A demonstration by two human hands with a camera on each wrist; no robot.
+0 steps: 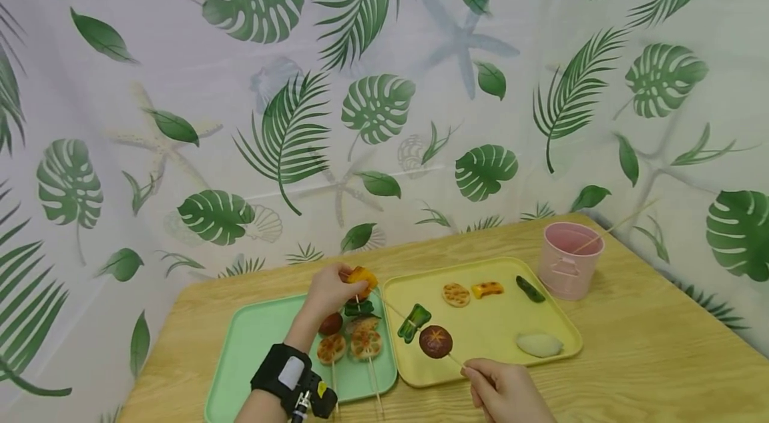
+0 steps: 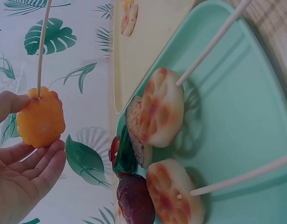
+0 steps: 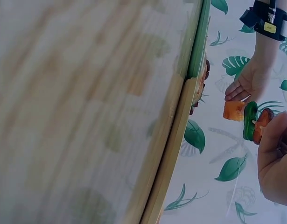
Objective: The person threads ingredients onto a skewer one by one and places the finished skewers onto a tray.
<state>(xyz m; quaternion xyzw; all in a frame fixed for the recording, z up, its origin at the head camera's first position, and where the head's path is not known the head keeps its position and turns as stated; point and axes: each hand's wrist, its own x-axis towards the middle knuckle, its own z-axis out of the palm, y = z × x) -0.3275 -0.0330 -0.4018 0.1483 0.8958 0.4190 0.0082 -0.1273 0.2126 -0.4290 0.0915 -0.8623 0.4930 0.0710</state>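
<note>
My left hand (image 1: 327, 291) pinches a yellow toy corn piece (image 2: 41, 119) between thumb and fingers, above the green tray. The tip end of a thin wooden skewer (image 2: 43, 46) meets the corn. My right hand (image 1: 507, 391) grips the other end of that skewer, over the front edge of the yellow tray. Threaded along it are a brown mushroom (image 1: 436, 341), nearest my right hand, and a tied green vegetable bundle (image 1: 414, 323). In the right wrist view the corn, the green bundle (image 3: 249, 121) and the mushroom stand in a row between both hands.
On the green tray (image 1: 258, 329) lie two loaded skewers with lotus root slices (image 1: 366, 344) at their near ends. The yellow tray (image 1: 480, 349) bears a lotus slice (image 1: 456, 295), a yellow piece (image 1: 487, 289), a green piece (image 1: 530, 289) and a pale piece (image 1: 539, 344). A pink bucket (image 1: 567, 269) holds a stick.
</note>
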